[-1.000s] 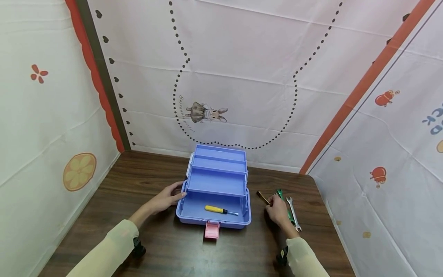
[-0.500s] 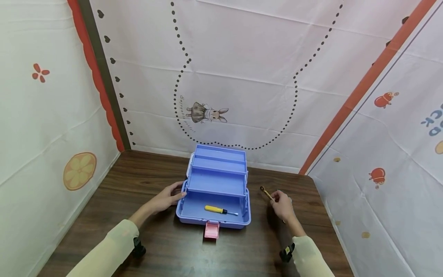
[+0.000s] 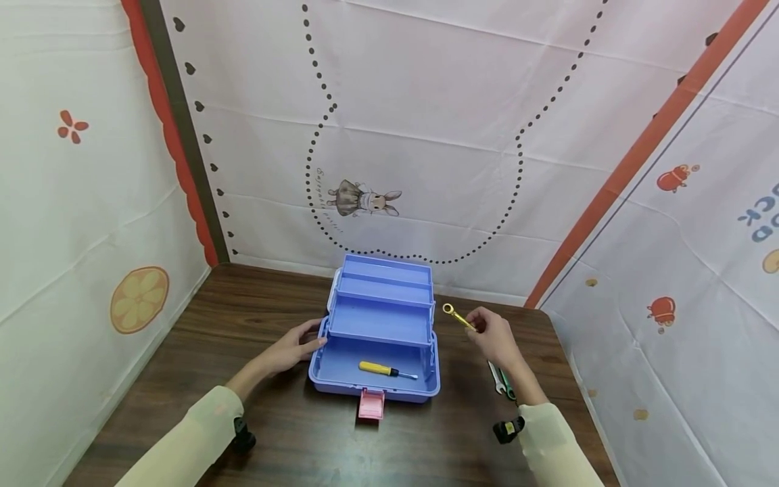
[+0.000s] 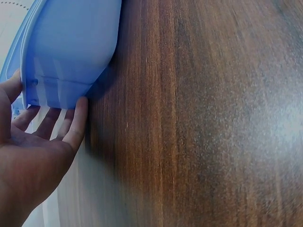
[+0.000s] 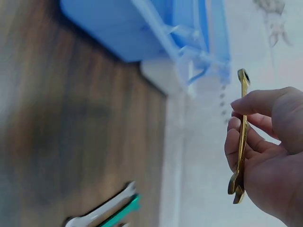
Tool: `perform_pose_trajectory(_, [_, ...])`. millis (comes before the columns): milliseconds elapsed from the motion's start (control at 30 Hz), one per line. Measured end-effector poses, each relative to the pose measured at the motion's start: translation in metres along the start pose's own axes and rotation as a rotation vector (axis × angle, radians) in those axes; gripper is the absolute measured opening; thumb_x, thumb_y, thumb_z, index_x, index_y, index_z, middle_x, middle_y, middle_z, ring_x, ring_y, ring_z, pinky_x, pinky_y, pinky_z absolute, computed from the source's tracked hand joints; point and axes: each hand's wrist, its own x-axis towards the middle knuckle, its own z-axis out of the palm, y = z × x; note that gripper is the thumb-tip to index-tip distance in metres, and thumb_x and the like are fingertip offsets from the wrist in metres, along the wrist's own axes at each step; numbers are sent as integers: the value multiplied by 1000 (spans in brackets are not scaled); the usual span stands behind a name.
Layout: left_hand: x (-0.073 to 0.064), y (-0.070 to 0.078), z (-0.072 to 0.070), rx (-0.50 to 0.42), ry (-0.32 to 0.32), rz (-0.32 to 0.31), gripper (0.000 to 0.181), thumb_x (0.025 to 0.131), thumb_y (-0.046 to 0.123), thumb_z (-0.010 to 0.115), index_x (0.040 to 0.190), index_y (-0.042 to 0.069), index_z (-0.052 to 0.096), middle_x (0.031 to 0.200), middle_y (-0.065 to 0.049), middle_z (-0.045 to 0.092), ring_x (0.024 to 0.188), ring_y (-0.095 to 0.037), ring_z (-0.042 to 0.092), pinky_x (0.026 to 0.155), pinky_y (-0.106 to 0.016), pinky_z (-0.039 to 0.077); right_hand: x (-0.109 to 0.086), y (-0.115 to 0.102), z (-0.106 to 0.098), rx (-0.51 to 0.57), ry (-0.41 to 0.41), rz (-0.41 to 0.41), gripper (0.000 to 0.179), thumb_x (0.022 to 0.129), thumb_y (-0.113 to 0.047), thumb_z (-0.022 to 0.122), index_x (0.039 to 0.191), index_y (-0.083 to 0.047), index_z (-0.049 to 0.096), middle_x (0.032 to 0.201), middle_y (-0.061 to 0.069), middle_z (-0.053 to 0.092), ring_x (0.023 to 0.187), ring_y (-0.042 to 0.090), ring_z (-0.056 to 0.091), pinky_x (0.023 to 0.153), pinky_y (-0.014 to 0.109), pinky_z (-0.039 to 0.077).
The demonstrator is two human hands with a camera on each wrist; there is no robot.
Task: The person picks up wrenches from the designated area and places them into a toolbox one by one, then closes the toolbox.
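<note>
A blue toolbox [image 3: 328, 386] stands on the table with its stepped trays raised and a pink latch [image 3: 371, 404] hanging at the front. My left hand [image 3: 299, 347] holds its left side, thumb over the rim and fingers against the outer wall [image 4: 71, 71]. Inside the bottom compartment lies a screwdriver [image 3: 377, 368] with a yellow handle. Off the box's right side, my right hand [image 3: 496, 338] pinches a gold combination wrench [image 5: 243, 127] between thumb and fingers, ring end pointing up and left, above the table.
On the table under my right forearm lie a silver wrench [image 5: 102, 211] and a green wrench [image 5: 124, 211], partly hidden in the head view. Printed cloth walls [image 3: 426, 196] close off the back and both sides of the brown wooden table [image 3: 262, 297].
My right hand has lifted the gold wrench from beside the other wrenches, up and away from the table. My left hand and the toolbox have stayed in place.
</note>
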Motion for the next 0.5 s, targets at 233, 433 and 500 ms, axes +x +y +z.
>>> perform_pose_trajectory(233, [-1,2,-1,11,1,2,72,111,33,59,167,4,24,164,-30,34,147,-47,43,106,-45,56,11,-40,17,-69,-56,-203,16,87,5,78,96,-7,70,83,1,63,73,15,57,62,29,49])
perform_pose_trajectory(433, [-2,0,0,-11,-17,23,72,111,34,60,166,3,25,165,-30,33,147,-47,43,106,-46,56,22,-59,45,-93,-128,-306,17,86,5,78,94,-9,72,86,-1,65,75,12,57,63,27,51])
perform_pose_trajectory(500, [-3,0,0,-20,-19,35,73,110,34,61,166,2,26,164,-31,33,147,-47,43,105,-47,56,26,-63,54,-86,-147,-312,17,87,5,79,95,-9,74,88,-1,67,78,13,59,66,28,54])
